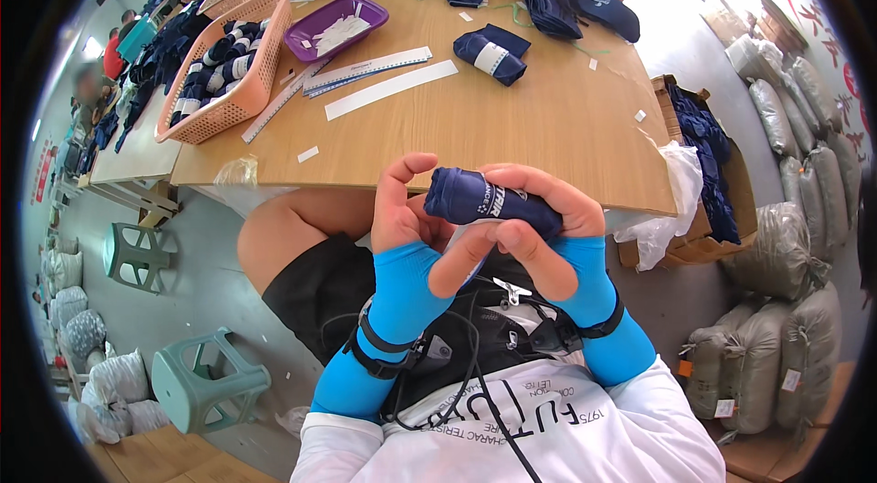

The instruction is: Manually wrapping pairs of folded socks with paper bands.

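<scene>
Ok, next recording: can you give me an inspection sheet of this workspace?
Surface: wooden table, light brown, with small white scraps lying about.
Work items: navy roll held up near the table's front edge; white-banded navy bundle on the table; pink basket of banded rolls.
Clutter: purple tray of white slips, long white strip, piled navy fabric at the far side.
Hands: right hand grips the roll; left hand at its other end, index finger raised.
Cables: black cable across the wearer's front.
Surroundings: green stools, stuffed sacks, open carton, other people upper left.
</scene>
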{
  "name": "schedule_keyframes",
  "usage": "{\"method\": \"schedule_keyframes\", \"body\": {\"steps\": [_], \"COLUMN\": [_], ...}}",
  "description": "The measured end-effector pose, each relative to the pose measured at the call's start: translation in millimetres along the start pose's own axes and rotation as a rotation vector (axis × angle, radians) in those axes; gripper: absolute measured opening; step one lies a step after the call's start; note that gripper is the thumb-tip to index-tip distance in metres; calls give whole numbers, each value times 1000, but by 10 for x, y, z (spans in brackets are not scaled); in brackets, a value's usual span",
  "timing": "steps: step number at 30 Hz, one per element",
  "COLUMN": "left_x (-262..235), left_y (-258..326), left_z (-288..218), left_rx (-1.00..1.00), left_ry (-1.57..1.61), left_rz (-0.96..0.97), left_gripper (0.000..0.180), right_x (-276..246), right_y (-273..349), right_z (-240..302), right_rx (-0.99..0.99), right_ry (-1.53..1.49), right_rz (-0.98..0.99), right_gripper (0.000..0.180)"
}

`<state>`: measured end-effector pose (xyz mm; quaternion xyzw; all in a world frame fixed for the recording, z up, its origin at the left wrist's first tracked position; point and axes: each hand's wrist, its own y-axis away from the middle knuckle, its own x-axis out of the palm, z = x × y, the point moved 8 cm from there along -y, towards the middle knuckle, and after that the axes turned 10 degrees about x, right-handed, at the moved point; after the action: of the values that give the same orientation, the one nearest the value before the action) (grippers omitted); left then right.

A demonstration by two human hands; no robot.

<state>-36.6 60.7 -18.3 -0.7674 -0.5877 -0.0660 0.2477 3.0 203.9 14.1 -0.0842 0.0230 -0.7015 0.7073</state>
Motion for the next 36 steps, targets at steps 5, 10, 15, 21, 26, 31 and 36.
{"method": "schedule_keyframes", "body": {"steps": [5, 10, 15, 21, 26, 31, 36], "left_x": [10, -39, 414, 352, 212, 50, -10], "left_y": [12, 39, 477, 257, 98, -68, -105], "left_z": [-6, -339, -755, 314, 156, 134, 77], "left_rx": [26, 538, 1225, -394, -419, -428, -455], "left_ry": [-65, -623, -827, 178, 186, 342, 201], "left_rz": [-3, -18, 307, 561, 248, 215, 245], "left_gripper": [84, 69, 48, 86, 39, 18, 18], "right_x": [-43, -152, -319, -144, 63, 244, 250], "right_y": [-41, -107, -214, -94, -1, 97, 125], "right_z": [-18, -39, 90, 337, 452, 568, 538], "right_rx": [31, 27, -12, -112, -176, -408, -362], "right_ry": [-35, 34, 74, 106, 100, 577, 813], "right_rz": [-13, -62, -153, 21, 191, 317, 264], "right_gripper": [32, 32, 33, 35, 38, 36, 30]}}
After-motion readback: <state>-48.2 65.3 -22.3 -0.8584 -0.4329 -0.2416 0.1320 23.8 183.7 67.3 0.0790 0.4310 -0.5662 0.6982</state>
